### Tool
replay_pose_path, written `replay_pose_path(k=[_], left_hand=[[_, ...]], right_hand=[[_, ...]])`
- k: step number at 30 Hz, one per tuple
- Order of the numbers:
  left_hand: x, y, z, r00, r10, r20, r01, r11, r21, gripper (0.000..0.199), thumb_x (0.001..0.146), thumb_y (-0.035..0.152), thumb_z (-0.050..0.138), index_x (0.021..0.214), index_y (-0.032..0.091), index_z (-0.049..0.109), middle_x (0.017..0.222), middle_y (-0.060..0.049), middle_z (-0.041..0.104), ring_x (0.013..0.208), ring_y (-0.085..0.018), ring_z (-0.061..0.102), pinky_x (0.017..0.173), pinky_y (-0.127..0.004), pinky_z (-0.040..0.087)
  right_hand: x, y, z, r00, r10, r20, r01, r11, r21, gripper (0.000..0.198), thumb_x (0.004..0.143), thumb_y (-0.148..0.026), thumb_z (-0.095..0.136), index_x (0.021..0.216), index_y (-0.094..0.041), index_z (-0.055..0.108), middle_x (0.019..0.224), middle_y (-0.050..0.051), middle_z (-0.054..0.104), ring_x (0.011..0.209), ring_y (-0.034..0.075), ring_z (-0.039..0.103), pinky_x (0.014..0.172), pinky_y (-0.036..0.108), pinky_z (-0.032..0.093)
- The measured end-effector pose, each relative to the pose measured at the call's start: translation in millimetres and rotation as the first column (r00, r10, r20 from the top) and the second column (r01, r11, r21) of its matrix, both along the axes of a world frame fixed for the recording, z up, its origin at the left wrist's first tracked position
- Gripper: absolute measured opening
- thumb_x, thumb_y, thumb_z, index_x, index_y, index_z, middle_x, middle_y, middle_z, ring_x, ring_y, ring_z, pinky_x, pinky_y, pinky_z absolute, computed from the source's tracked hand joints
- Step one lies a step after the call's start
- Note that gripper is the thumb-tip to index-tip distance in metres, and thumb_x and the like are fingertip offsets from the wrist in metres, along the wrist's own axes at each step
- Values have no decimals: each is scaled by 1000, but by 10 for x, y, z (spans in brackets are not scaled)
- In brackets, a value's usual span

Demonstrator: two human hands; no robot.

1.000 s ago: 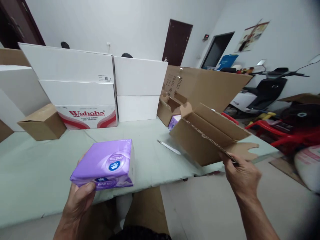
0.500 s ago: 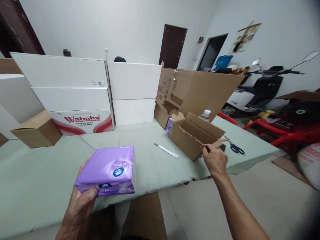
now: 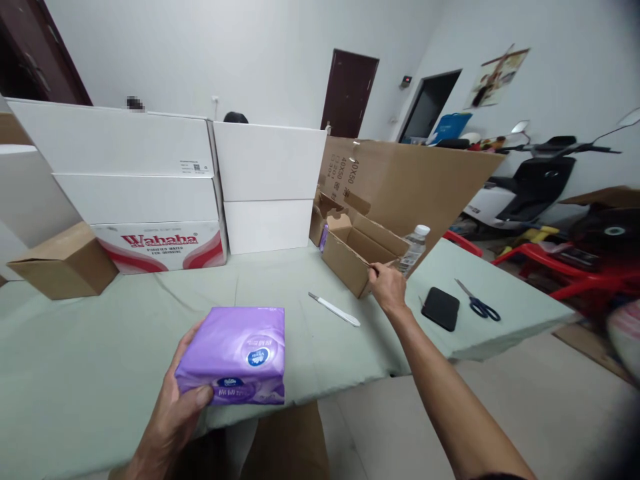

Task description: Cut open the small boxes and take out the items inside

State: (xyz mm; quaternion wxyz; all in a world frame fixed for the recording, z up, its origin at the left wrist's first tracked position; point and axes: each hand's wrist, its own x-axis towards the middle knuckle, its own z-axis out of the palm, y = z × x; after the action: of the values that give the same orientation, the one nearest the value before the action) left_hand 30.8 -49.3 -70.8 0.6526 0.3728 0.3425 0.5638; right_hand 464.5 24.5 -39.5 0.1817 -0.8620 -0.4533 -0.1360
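Observation:
A purple pack of tissues (image 3: 233, 347) is gripped in my left hand (image 3: 173, 400), with the thumb across its near side and the fingers along its left edge. The pack is held above the front of the table. My right hand (image 3: 389, 287) pinches the near right edge of an open brown cardboard box (image 3: 345, 267). Nothing shows inside the part of the box I can see. Left of my right hand lies a white craft knife (image 3: 334, 310) on the green tablecloth.
White cartons (image 3: 270, 163) and a Wahaba-type printed carton (image 3: 160, 247) line the table's back. A closed brown box (image 3: 65, 260) stands left. A plastic bottle (image 3: 415, 247), a black flat case (image 3: 440, 308) and scissors (image 3: 479, 305) are on the right, before a large cardboard sheet (image 3: 400, 177).
My right hand has pushed the open cardboard box back and left, uncovering the black case. My left hand and the tissue pack appear slightly further right and lower.

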Motion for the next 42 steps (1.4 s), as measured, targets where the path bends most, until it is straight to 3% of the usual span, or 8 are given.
replay_pose_path(k=[8,14,20,27,35,39,42], left_hand=[[-22,51,-95,996,26,-87,-30,998,-53,108,52,53,92,149,27,52,141,-13,66,126,-44,63,97,-47,59],[-4,113,-143,996,30,-87,-37,996,-86,106,53,52,92,148,25,53,139,-15,67,127,-46,62,99,-50,58],[37,138,-187,995,41,-89,-50,994,-99,108,49,53,93,146,26,55,140,-13,67,131,-48,59,101,-51,57],[42,137,-188,997,0,-81,-9,994,-111,108,50,51,94,148,25,54,141,-14,67,130,-47,60,98,-50,59],[1,174,-222,994,46,-95,-55,994,-98,105,48,53,95,143,26,58,145,-14,63,126,-46,62,97,-50,59],[10,190,-163,990,69,-127,-74,996,-40,103,49,52,95,142,24,59,142,-14,64,128,-44,61,97,-44,58],[56,191,-100,987,73,-144,-72,997,13,102,49,50,96,141,24,60,139,-14,66,126,-42,63,96,-41,57]], right_hand=[[-48,861,189,993,-4,-118,-6,996,-89,47,99,-28,47,139,-12,66,126,23,72,111,29,69,90,34,47],[11,1244,287,984,-37,-177,16,993,-121,49,102,-36,42,128,-6,72,124,28,71,114,31,70,89,34,48],[68,1259,318,979,-85,-187,64,991,-116,59,104,-51,36,124,-12,77,124,27,72,116,36,70,90,39,50],[75,1282,380,987,-90,-133,77,992,-100,49,103,-36,43,124,-7,76,120,28,74,118,31,69,92,34,49],[-94,1469,468,992,-45,-115,32,993,-117,43,101,-30,47,121,-6,75,116,29,75,113,31,71,90,35,49],[-181,1316,493,994,-8,-106,-4,993,-114,51,101,-32,45,146,-10,58,119,27,74,111,33,71,91,40,49],[-344,962,384,986,99,-137,-109,992,-65,64,99,-36,48,159,-13,40,115,22,76,108,34,71,93,46,50]])
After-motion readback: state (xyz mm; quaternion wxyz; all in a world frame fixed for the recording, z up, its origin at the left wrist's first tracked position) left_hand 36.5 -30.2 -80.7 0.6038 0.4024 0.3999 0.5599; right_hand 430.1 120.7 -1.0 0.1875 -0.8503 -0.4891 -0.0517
